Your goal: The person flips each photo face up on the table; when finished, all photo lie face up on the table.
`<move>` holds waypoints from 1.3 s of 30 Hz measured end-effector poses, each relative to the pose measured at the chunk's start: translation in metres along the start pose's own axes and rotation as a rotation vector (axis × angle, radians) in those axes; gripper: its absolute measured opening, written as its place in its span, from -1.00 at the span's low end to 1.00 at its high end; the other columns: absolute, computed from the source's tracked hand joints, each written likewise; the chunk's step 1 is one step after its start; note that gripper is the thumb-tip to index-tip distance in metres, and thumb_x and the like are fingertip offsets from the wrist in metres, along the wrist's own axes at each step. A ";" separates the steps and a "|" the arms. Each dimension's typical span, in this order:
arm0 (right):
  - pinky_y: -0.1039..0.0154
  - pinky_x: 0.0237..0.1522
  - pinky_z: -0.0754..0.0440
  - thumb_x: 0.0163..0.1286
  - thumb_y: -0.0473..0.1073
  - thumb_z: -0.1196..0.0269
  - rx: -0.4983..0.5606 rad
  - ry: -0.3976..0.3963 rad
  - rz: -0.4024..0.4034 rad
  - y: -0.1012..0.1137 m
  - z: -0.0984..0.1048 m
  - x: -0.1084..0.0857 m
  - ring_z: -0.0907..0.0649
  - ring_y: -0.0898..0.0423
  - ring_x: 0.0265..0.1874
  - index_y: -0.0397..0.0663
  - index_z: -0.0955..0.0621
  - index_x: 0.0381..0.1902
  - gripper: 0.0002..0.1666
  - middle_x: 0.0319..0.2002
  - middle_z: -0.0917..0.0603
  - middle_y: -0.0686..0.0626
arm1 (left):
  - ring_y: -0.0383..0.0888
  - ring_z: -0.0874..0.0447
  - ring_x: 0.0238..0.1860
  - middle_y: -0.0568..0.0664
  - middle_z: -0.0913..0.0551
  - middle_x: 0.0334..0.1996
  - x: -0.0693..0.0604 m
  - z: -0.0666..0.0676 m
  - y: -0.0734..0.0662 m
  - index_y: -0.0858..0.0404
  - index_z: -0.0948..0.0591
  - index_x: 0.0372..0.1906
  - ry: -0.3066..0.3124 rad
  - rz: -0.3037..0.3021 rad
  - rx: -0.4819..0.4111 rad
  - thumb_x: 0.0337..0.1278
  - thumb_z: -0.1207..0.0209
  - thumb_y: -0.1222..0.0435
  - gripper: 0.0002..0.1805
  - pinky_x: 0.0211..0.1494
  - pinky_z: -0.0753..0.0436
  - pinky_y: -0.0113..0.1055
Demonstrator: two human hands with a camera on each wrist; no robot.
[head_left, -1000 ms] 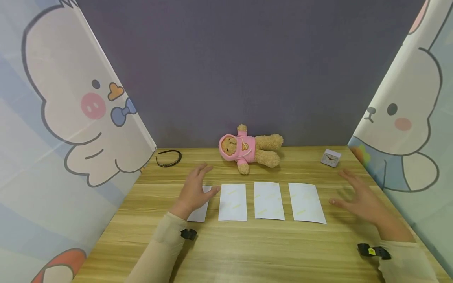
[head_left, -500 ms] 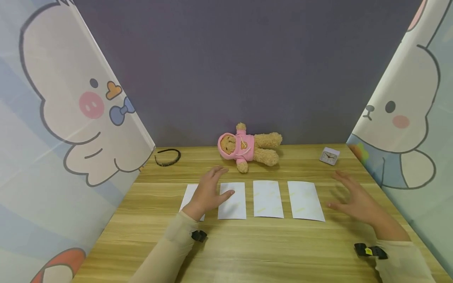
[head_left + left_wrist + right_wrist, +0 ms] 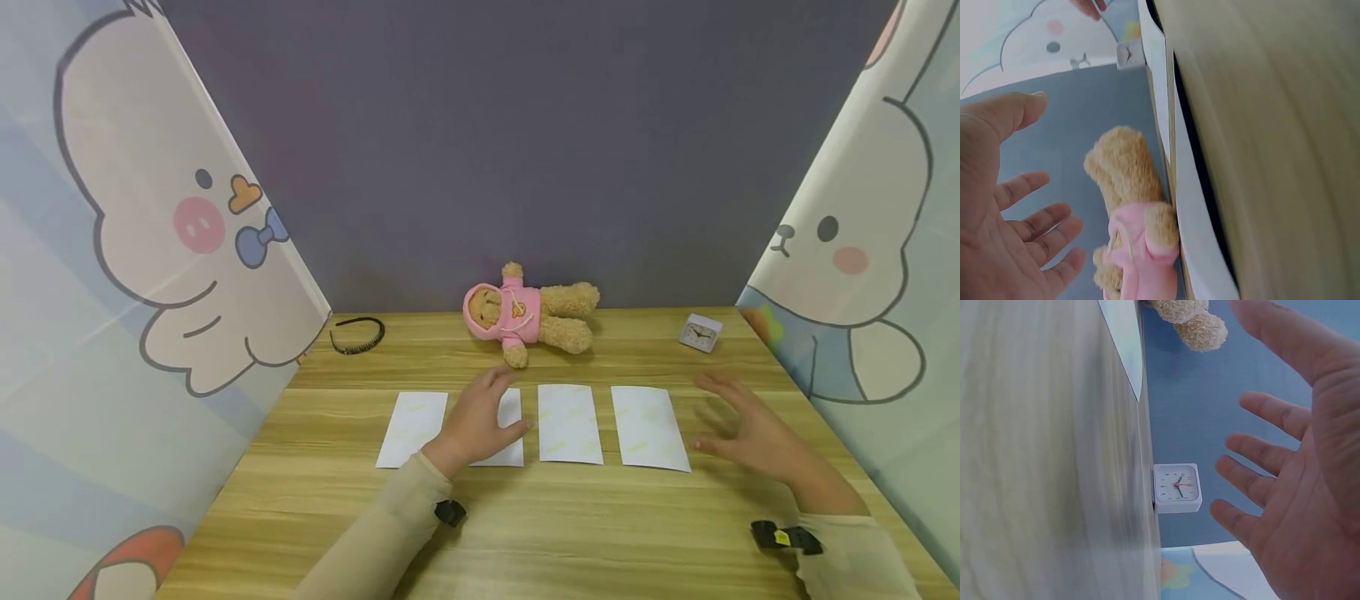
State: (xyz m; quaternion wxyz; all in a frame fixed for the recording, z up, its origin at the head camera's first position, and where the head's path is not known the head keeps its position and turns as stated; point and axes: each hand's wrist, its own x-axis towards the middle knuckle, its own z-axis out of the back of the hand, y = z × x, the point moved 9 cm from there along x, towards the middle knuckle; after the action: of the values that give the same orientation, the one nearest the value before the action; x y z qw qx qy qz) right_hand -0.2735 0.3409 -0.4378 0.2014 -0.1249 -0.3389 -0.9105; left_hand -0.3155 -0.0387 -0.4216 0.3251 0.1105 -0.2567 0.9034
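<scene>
Several white paper cards lie in a row across the wooden table. In the head view my left hand (image 3: 477,423) hovers over the second card (image 3: 510,437) and hides part of it. Its fingers are apart and hold nothing, as the left wrist view also shows. To the left is the first card (image 3: 411,425); the third card (image 3: 570,423) lies just right of the thumb. My right hand (image 3: 761,446) is held beside the fourth card (image 3: 651,427), its fingers spread and nothing in them. Faint yellow marks show on the cards.
Behind the cards a teddy bear (image 3: 525,315) in a pink hoodie lies on its back. A black headband (image 3: 358,347) is at the back left, a small white clock (image 3: 701,333) at the back right. Printed cloth panels (image 3: 832,275) flank the table, with a dark wall (image 3: 525,150) behind.
My left hand has moved right, from the first card to over the second, uncovering the first. The right hand has barely shifted. Cards, bear, headband and clock stay in place.
</scene>
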 end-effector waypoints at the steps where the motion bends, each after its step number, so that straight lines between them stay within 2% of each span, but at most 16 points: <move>1: -0.69 0.15 -0.20 0.02 -0.18 -0.69 0.003 0.005 -0.001 0.000 -0.001 0.000 -0.19 -0.64 0.41 -0.21 -0.40 0.50 0.13 0.52 -0.23 -0.43 | 0.08 -0.43 0.42 0.14 -0.44 0.43 0.001 -0.003 -0.002 0.19 -0.42 0.50 0.006 -0.002 0.010 0.24 -0.43 -0.04 -0.17 0.45 -0.44 0.02; 4: -0.68 0.18 -0.19 0.05 -0.16 -0.68 0.008 0.028 0.016 0.002 -0.004 -0.002 -0.18 -0.64 0.42 -0.23 -0.40 0.49 0.09 0.52 -0.22 -0.44 | 0.04 -0.44 0.41 0.09 -0.43 0.43 0.005 -0.011 -0.009 0.16 -0.40 0.51 0.029 -0.007 0.023 0.26 -0.40 -0.09 -0.17 0.44 -0.46 -0.02; 5: -0.56 0.31 -0.22 0.05 -0.14 -0.68 -0.003 0.032 0.016 0.001 -0.005 -0.002 -0.22 -0.61 0.41 -0.20 -0.42 0.48 0.08 0.52 -0.24 -0.42 | 0.03 -0.44 0.41 0.08 -0.43 0.43 0.006 -0.014 -0.011 0.15 -0.40 0.52 0.041 -0.005 0.023 0.27 -0.40 -0.11 -0.16 0.43 -0.47 -0.04; 7: -0.13 0.50 -0.26 0.04 -0.11 -0.69 -0.020 0.039 0.026 0.001 -0.008 -0.003 -0.30 -0.54 0.38 -0.18 -0.47 0.45 0.05 0.50 -0.30 -0.39 | 0.01 -0.43 0.42 0.04 -0.41 0.44 0.008 -0.019 -0.015 0.14 -0.40 0.52 0.067 -0.002 0.016 0.27 -0.39 -0.13 -0.16 0.44 -0.46 -0.05; 8: 0.11 0.49 -0.26 0.04 -0.10 -0.69 -0.031 0.044 0.036 0.002 -0.010 -0.003 -0.34 -0.51 0.36 -0.18 -0.48 0.43 0.03 0.48 -0.33 -0.37 | 0.01 -0.43 0.42 0.03 -0.41 0.45 0.009 -0.021 -0.017 0.12 -0.39 0.53 0.079 -0.003 0.008 0.27 -0.39 -0.14 -0.16 0.43 -0.47 -0.06; 10: 0.50 0.32 -0.18 0.02 -0.07 -0.70 -0.047 0.052 0.051 0.003 -0.012 -0.004 -0.41 -0.43 0.31 -0.17 -0.51 0.40 0.01 0.44 -0.39 -0.34 | 0.00 -0.43 0.42 0.01 -0.41 0.45 0.012 -0.025 -0.022 0.11 -0.40 0.52 0.095 -0.004 0.000 0.25 -0.39 -0.15 -0.15 0.43 -0.47 -0.06; 11: 0.63 0.22 -0.12 0.01 -0.06 -0.71 -0.053 0.053 0.058 0.004 -0.013 -0.004 -0.43 -0.40 0.29 -0.16 -0.52 0.40 0.02 0.42 -0.41 -0.32 | 0.00 -0.43 0.42 0.01 -0.41 0.45 0.012 -0.027 -0.024 0.11 -0.41 0.52 0.100 -0.005 -0.005 0.25 -0.40 -0.15 -0.15 0.43 -0.47 -0.05; 15: 0.69 0.20 -0.05 0.01 -0.05 -0.71 -0.035 0.069 0.066 0.007 -0.016 -0.005 -0.44 -0.41 0.29 -0.19 -0.51 0.39 0.02 0.41 -0.42 -0.32 | -0.06 -0.46 0.39 -0.02 -0.44 0.42 0.016 -0.035 -0.031 0.07 -0.43 0.51 0.105 -0.020 0.003 0.24 -0.40 -0.15 -0.17 0.41 -0.49 -0.09; 18: 0.68 0.20 -0.07 0.03 -0.01 -0.70 -0.028 0.090 0.039 0.007 -0.019 -0.005 -0.44 -0.43 0.30 -0.21 -0.50 0.39 0.03 0.40 -0.44 -0.32 | -0.09 -0.45 0.39 -0.05 -0.46 0.40 0.018 -0.042 -0.035 0.05 -0.45 0.49 0.114 -0.031 0.018 0.25 -0.38 -0.16 -0.21 0.42 -0.48 -0.12; 19: 0.59 0.26 -0.16 0.04 0.00 -0.70 -0.028 0.100 0.031 0.007 -0.020 -0.004 -0.44 -0.43 0.31 -0.21 -0.50 0.39 0.03 0.39 -0.44 -0.31 | -0.09 -0.45 0.40 -0.05 -0.47 0.40 0.019 -0.044 -0.036 0.05 -0.46 0.48 0.120 -0.033 0.020 0.25 -0.38 -0.16 -0.22 0.42 -0.47 -0.11; 22: 0.05 0.38 -0.40 0.03 0.02 -0.70 -0.033 0.129 0.011 0.006 -0.025 -0.004 -0.44 -0.45 0.31 -0.21 -0.52 0.38 0.02 0.38 -0.45 -0.30 | -0.10 -0.43 0.42 -0.05 -0.47 0.40 0.022 -0.051 -0.040 0.04 -0.50 0.45 0.141 -0.039 0.029 0.24 -0.39 -0.17 -0.23 0.44 -0.46 -0.11; 24: -0.32 0.26 -0.44 0.02 0.02 -0.70 -0.039 0.145 0.006 0.006 -0.029 -0.004 -0.44 -0.44 0.31 -0.17 -0.54 0.37 -0.01 0.38 -0.45 -0.29 | -0.12 -0.44 0.41 -0.07 -0.49 0.38 0.023 -0.054 -0.044 0.04 -0.51 0.44 0.150 -0.045 0.034 0.22 -0.40 -0.17 -0.24 0.44 -0.46 -0.13; 26: -0.48 0.16 -0.42 0.01 0.02 -0.71 -0.046 0.155 0.001 0.006 -0.032 -0.004 -0.45 -0.43 0.31 -0.14 -0.58 0.34 -0.03 0.37 -0.47 -0.29 | -0.14 -0.46 0.38 -0.09 -0.51 0.34 0.025 -0.056 -0.049 0.05 -0.53 0.43 0.156 -0.056 0.043 0.21 -0.41 -0.17 -0.24 0.42 -0.48 -0.17; 30: -0.50 0.16 -0.42 0.00 0.06 -0.70 -0.039 0.183 0.000 0.005 -0.036 -0.004 -0.45 -0.46 0.30 -0.11 -0.61 0.32 -0.06 0.38 -0.44 -0.33 | -0.17 -0.50 0.32 -0.13 -0.55 0.27 0.029 -0.061 -0.057 0.05 -0.55 0.40 0.168 -0.069 0.049 0.19 -0.43 -0.15 -0.26 0.38 -0.48 -0.26; 34: -0.48 0.15 -0.45 0.01 0.07 -0.70 -0.024 0.201 0.010 0.005 -0.038 -0.005 -0.44 -0.50 0.29 -0.09 -0.63 0.29 -0.09 0.39 -0.42 -0.35 | -0.16 -0.49 0.33 -0.13 -0.54 0.29 0.032 -0.070 -0.061 0.05 -0.53 0.41 0.208 -0.061 0.038 0.23 -0.41 -0.15 -0.27 0.41 -0.45 -0.30; 39: -0.27 0.17 -0.53 0.00 0.10 -0.70 -0.052 0.194 0.014 0.004 -0.039 -0.005 -0.47 -0.43 0.30 -0.06 -0.64 0.29 -0.09 0.38 -0.45 -0.29 | -0.16 -0.47 0.37 -0.10 -0.52 0.33 0.037 -0.079 -0.066 0.07 -0.53 0.42 0.235 -0.067 0.035 0.25 -0.39 -0.17 -0.27 0.44 -0.41 -0.34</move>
State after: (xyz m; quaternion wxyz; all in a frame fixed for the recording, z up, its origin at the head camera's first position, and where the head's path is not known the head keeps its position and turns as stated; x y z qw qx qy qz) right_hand -0.2706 0.3134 -0.4655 0.2364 -0.0438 -0.2930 -0.9254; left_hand -0.3034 0.0668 -0.4487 0.3809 0.0180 -0.1970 0.9032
